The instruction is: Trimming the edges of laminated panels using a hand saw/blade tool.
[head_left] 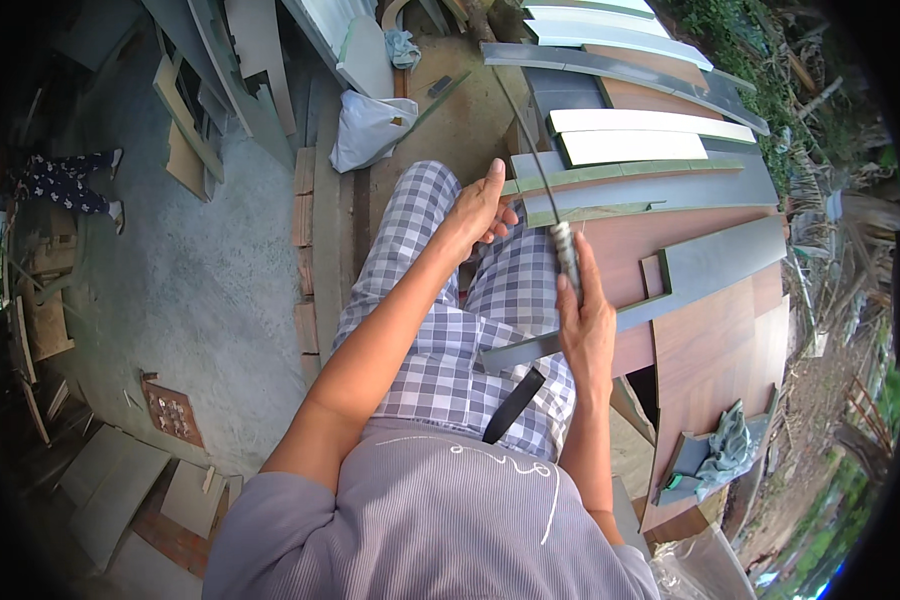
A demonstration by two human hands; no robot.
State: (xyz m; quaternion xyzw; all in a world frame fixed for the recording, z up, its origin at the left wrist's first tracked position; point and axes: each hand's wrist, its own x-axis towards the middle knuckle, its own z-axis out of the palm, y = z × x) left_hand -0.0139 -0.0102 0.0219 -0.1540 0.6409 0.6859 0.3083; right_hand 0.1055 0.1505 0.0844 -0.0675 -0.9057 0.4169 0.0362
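My right hand [592,325] is closed around the pale, ridged handle of a long thin metal rod tool [532,135]. Its dark shaft slants up and left across the ends of several stacked boards. My left hand [475,212] hovers over my knee, thumb stretched up and fingers loosely bent. It is right beside the left end of a strip with a green edge [620,176]; whether it touches the strip is unclear. Below lies another green-edged board [660,208]. A grey L-shaped board [720,262] extends from under my right hand toward the right.
White strips [635,148] and brown panels [715,345] cover the right side, with a cloth [727,450] on them. A white bag [370,130] lies ahead. Boards lean at the upper left [185,140]. A person's legs [70,182] show at far left, on the concrete floor [220,260].
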